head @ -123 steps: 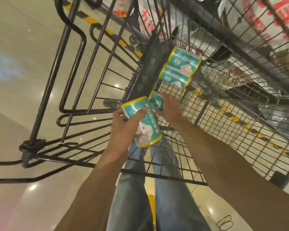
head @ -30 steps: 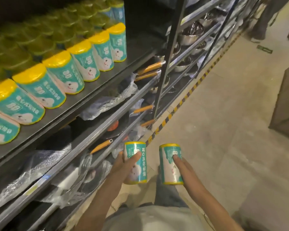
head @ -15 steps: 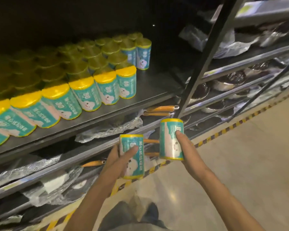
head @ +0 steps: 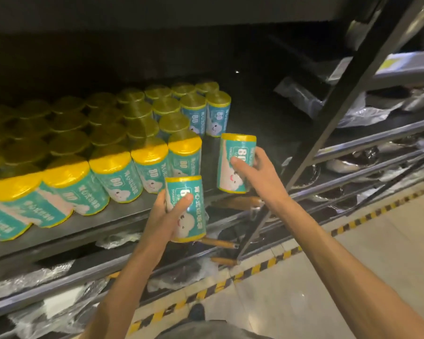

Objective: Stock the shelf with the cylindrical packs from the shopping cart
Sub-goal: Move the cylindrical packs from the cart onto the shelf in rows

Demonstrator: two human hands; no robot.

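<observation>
My left hand (head: 168,217) grips one teal cylindrical pack with a yellow top (head: 190,216), held upright just in front of the shelf's edge. My right hand (head: 259,167) grips a second, identical pack (head: 233,155), upright and higher, over the bare right end of the dark shelf (head: 262,133). Several rows of the same packs (head: 113,162) stand on that shelf, filling its left and middle. The shopping cart is out of view.
A slanted black upright post (head: 333,113) of the rack rises just right of my right hand. Lower shelves hold plastic-wrapped pans with orange handles (head: 220,242). A yellow-and-black floor stripe (head: 255,267) runs along the rack's base.
Both hands have lifted their packs up and toward the shelf. The right pack has risen from below the shelf edge to shelf height, beside the front row.
</observation>
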